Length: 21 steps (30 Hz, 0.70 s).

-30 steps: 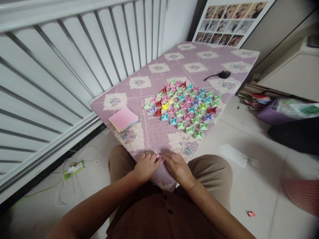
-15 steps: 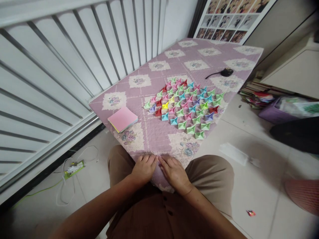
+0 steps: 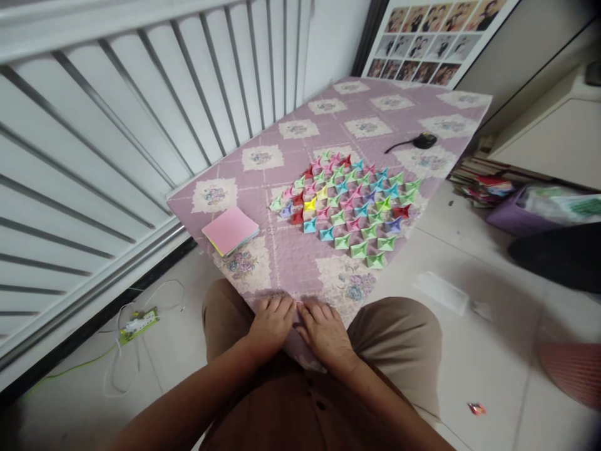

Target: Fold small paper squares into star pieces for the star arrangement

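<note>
My left hand (image 3: 272,322) and my right hand (image 3: 325,329) lie on the near edge of the cloth-covered table (image 3: 300,269), fingers flat and their tips almost meeting. Neither holds anything. Beyond them, slightly right, several folded paper pieces (image 3: 347,203) in green, pink, blue, red, yellow and purple stand in slanting rows. To the left rests a stack of square paper (image 3: 230,230), pink on top, with other colours showing at its edges.
A small black object with a thin tail (image 3: 425,141) lies at the table's far right. White railings (image 3: 141,113) run along the left side. On the floor are a power strip (image 3: 139,324) with cables, a purple bin (image 3: 521,210) and a small red wrapper (image 3: 477,408).
The view has tilted slightly, so the table and things on it sit a little lower. Both hands stay at the table edge; the paper pieces and stack have not moved.
</note>
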Tool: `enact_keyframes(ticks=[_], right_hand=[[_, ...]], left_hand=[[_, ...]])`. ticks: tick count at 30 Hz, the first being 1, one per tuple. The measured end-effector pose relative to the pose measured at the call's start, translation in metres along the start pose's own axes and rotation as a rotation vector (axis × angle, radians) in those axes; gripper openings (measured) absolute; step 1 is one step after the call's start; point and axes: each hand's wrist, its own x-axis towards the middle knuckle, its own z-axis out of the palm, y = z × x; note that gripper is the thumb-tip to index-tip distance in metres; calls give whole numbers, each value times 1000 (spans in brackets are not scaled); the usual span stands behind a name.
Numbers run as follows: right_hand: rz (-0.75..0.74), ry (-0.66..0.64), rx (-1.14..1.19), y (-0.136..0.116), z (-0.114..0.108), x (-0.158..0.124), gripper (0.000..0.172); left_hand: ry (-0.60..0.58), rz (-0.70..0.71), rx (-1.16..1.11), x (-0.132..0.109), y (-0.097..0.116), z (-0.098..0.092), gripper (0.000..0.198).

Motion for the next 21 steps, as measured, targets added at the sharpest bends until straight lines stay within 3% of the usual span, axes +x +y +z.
enact_keyframes(ticks=[10,21], right_hand=[[-28,35,51,7,-3,-6,36],[74,43,97,19,-8,-11,32]], left_hand=[[-29,6,-49,-5,2,-9,39],[-44,-17,-45,-3,7,-14,35]])
